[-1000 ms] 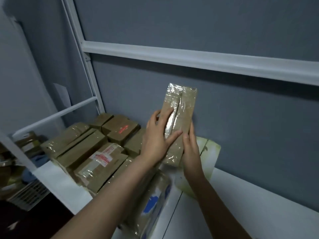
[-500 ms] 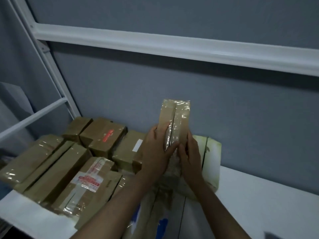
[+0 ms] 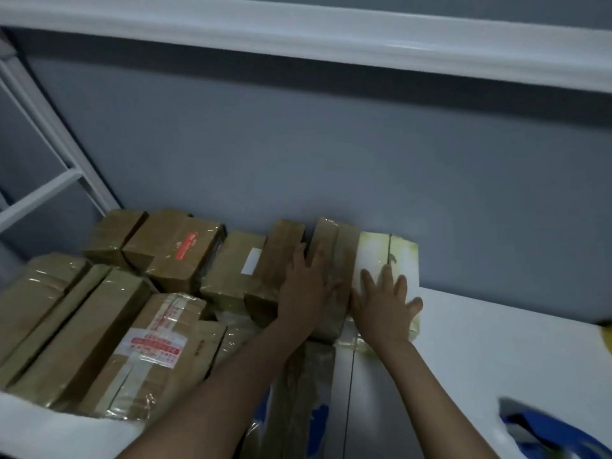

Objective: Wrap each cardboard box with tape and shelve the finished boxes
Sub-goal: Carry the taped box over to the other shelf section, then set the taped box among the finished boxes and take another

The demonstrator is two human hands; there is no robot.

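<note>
A white shelf [image 3: 496, 342] runs along a grey-blue wall, and the view takes it in from its front edge. Nearest the camera lie a blurred blue-and-white thing [image 3: 546, 429] at the right and a film-wrapped package with blue print [image 3: 298, 409] between the two forearms. To the left, taped brown boxes are stacked close together, the top one carrying a red-and-white label [image 3: 149, 352].

Further in, the left hand [image 3: 308, 289] lies flat on the taped cardboard box [image 3: 344, 246]. Its fingers are straight and it has no grip round anything. It looks to be pressing the box into the gap between its neighbours. The right hand [image 3: 384, 303] is also spread open, palm down on the pale green-edged box [image 3: 374, 253] just beside it, likely to steady that box so it does not slide.

The cardboard box rests on the shelf with its far end at the wall, touching the pale box on one side. On its other side is a row of brown boxes (one of which bears a red mark [image 3: 178, 250]). The tight packing probably saves room for more boxes. Above the boxes is the white upper rail [image 3: 298, 24].
</note>
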